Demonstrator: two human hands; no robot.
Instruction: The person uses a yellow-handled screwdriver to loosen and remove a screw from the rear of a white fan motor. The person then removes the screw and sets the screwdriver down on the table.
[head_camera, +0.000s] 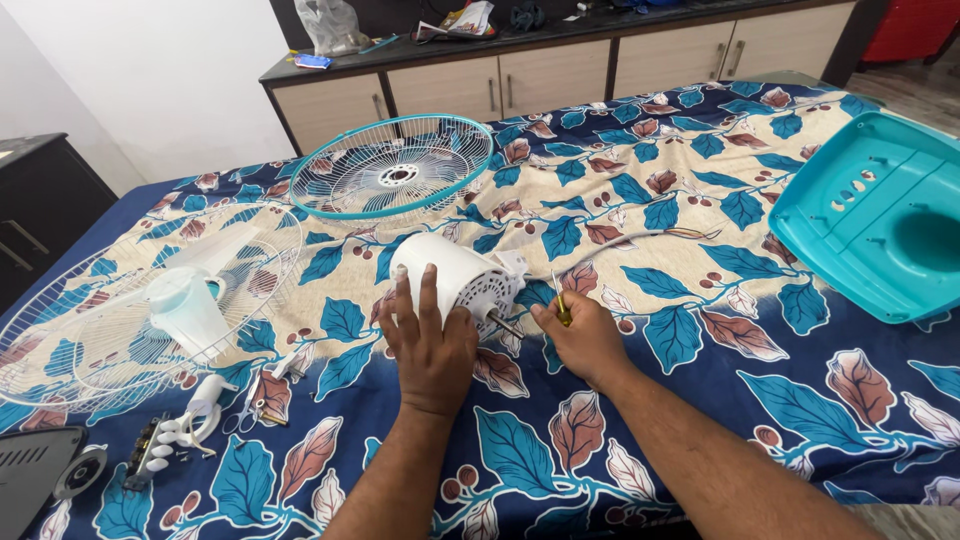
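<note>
Left fingers (418, 300) spread flat on the white motor (455, 280), pinning it on the bed (620, 420). Right hand (585, 338) clamps a screwdriver (560, 300). The motor looks heavy, rigid, smooth; best gripped around its casing, off the shaft (503, 325).

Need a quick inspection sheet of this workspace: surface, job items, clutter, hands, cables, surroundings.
Surface: leaf-print bedsheet, blue and cream.
Job's things: white fan motor lying on its side, shaft toward the screwdriver.
Clutter: teal-rimmed fan guard; white fan guard under translucent fan blade; teal base cover; small parts at left.
Hands: left hand on the motor; right hand grips the screwdriver.
Cables: white cord from the motor.
Surroundings: cabinet behind, items on top.
</note>
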